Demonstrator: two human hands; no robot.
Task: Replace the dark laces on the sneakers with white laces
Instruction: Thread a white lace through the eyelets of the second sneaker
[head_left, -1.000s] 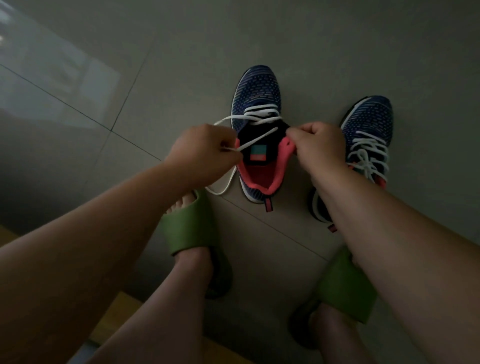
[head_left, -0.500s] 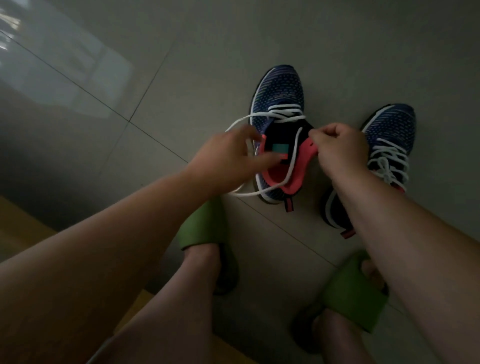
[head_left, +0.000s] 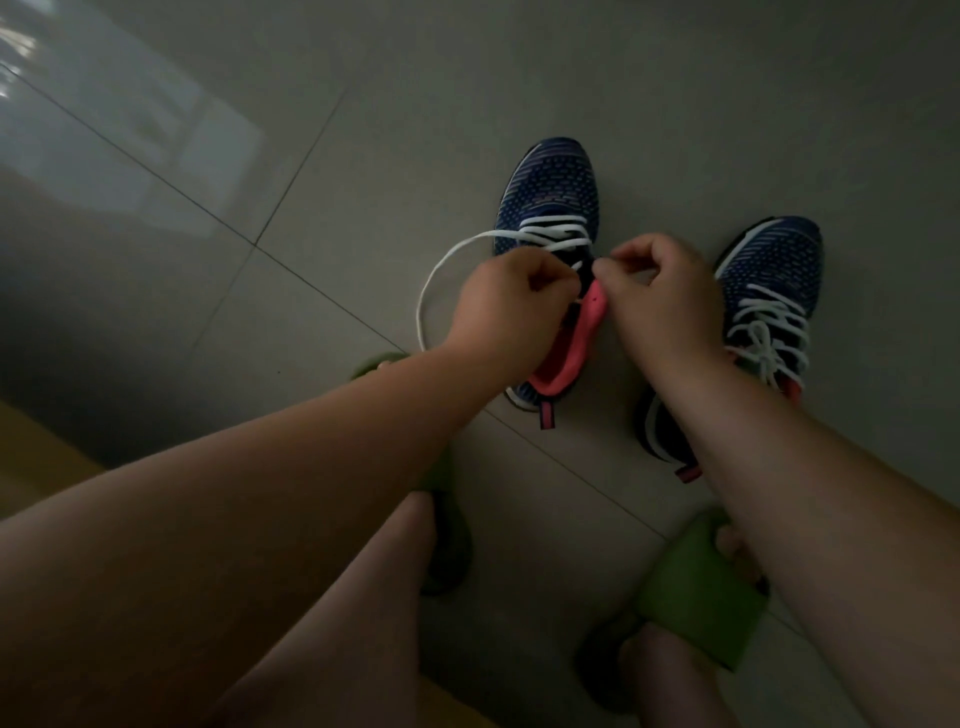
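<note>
Where the person's legs fill the near edge, two green slippers sit on the grey tiled floor (head_left: 363, 156): the left slipper (head_left: 447, 545) is mostly hidden behind a forearm and shin, the right slipper (head_left: 696, 592) partly behind the other forearm. Beyond them, two hands meet over one of two navy sneakers. The left hand (head_left: 511, 306) has its fingers curled tight, pinching the white lace (head_left: 447, 260), which loops out wide to the left over the floor. The right hand (head_left: 662, 296) pinches at the pink collar edge, perhaps the lace's other end too; it is too dim to say. The left sneaker (head_left: 553, 192) is laced only across its lower rows. Farther right, apart from it, the right sneaker (head_left: 774, 260) is fully laced in white, its heel hidden by the right forearm.
</note>
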